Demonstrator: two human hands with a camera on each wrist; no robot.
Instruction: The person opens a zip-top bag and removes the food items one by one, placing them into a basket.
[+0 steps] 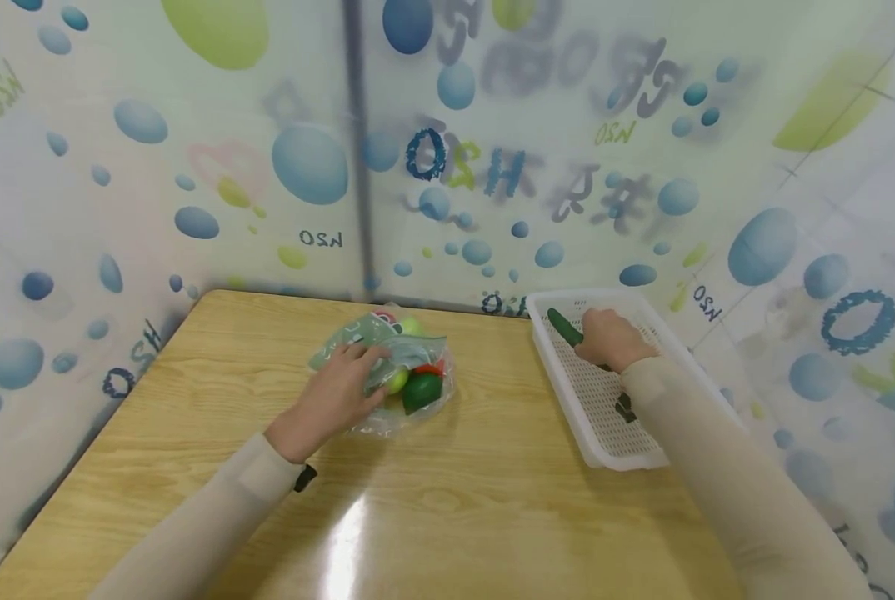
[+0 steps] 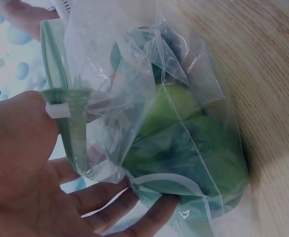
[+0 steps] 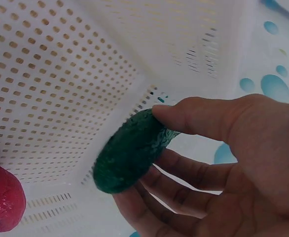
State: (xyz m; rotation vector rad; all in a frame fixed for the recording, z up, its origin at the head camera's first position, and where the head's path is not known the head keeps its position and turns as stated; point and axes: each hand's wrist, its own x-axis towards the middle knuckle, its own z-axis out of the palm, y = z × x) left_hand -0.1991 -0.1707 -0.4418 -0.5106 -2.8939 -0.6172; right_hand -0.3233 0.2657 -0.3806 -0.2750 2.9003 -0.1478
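Observation:
My right hand grips a dark green cucumber over the white basket. In the right wrist view, the thumb lies on top of the cucumber and the fingers curl beneath. My left hand rests on a clear zip bag with a green printed band, its fingers spread against the plastic. Inside the bag show a light green fruit, a dark green piece and a bit of red. The bag's green zip edge stands beside the left palm.
A red round fruit sits in the basket, hidden from the head view. The wooden table backs onto a wall patterned with bubbles. The basket has raised, slotted sides and stands at the table's right.

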